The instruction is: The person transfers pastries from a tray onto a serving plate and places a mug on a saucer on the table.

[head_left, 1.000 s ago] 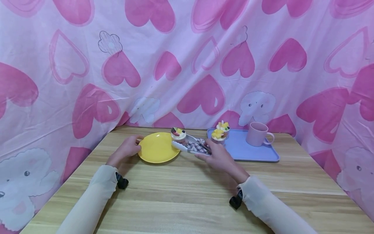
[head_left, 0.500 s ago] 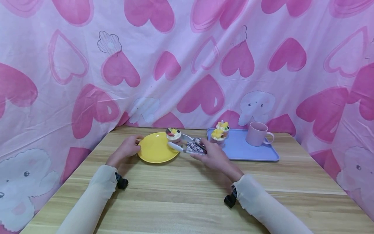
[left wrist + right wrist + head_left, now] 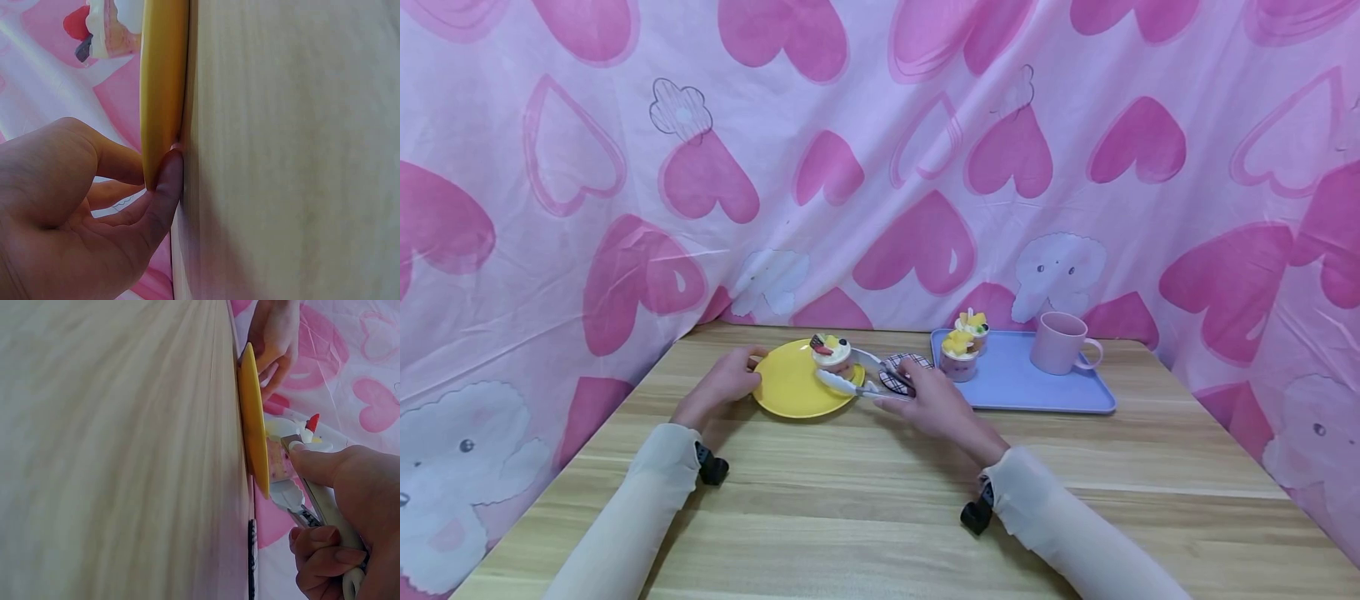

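Note:
My left hand [image 3: 724, 385] pinches the left rim of a yellow plate [image 3: 790, 387]; in the left wrist view the thumb lies over the rim and fingers reach beneath. With my right hand [image 3: 934, 402] I hold tongs [image 3: 837, 382] that have pale tips and metal arms. Between the tips is a dessert cup [image 3: 832, 358] topped with cream and fruit, upright over the plate's right part. Whether its base touches the plate I cannot tell. The right wrist view shows the cup's pink side [image 3: 277, 459] close to the plate.
A blue tray [image 3: 1037, 392] at the right bears two dessert cups with yellow fruit [image 3: 958, 354] and a pink mug [image 3: 1060, 343]. Between plate and tray lies a round checked mat [image 3: 895, 375], partly hidden by the tongs. A pink heart-print curtain [image 3: 917, 242] hangs behind the table.
My right hand has moved left with the tongs and the dessert cup, from the plate's right edge to over the plate. The left hand and the plate stay nearly still.

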A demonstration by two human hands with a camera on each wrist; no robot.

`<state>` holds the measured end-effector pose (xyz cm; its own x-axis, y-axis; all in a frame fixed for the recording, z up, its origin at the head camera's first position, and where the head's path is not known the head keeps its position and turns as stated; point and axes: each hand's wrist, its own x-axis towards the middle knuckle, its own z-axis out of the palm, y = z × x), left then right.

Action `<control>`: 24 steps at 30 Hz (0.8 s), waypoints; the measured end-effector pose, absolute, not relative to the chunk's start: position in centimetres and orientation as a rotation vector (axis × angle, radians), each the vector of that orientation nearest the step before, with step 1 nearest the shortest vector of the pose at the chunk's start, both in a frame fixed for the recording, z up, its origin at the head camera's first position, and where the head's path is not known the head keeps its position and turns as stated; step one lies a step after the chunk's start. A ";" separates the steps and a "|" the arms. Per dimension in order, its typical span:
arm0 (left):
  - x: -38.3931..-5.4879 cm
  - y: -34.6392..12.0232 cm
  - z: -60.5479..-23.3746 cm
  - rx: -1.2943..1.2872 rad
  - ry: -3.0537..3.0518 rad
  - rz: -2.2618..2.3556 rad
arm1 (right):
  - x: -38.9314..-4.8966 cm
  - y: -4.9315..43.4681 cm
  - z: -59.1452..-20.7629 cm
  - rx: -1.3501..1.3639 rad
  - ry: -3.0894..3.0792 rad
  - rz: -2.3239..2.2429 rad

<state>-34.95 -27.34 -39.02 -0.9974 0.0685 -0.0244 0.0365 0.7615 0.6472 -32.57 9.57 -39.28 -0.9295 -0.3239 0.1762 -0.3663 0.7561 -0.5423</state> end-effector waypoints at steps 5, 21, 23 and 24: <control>-35.1 -27.3 -39.1 0.108 2.918 1.055 | -32.6 9.1 -39.3 0.586 -2.857 0.933; -35.3 -27.5 -39.3 0.133 2.949 1.037 | -33.8 7.4 -39.8 0.574 -2.859 0.925; -35.3 -27.6 -39.4 0.132 2.948 1.040 | -33.9 7.2 -39.8 0.562 -2.864 0.934; -35.3 -27.6 -39.4 0.134 2.948 1.041 | -33.9 7.1 -39.8 0.561 -2.867 0.940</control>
<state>-35.33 -27.61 -39.36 -0.9963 0.0848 0.0168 0.0765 0.7752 0.6271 -33.93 7.09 -39.77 -0.9306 -0.3189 0.1797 -0.3634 0.7458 -0.5583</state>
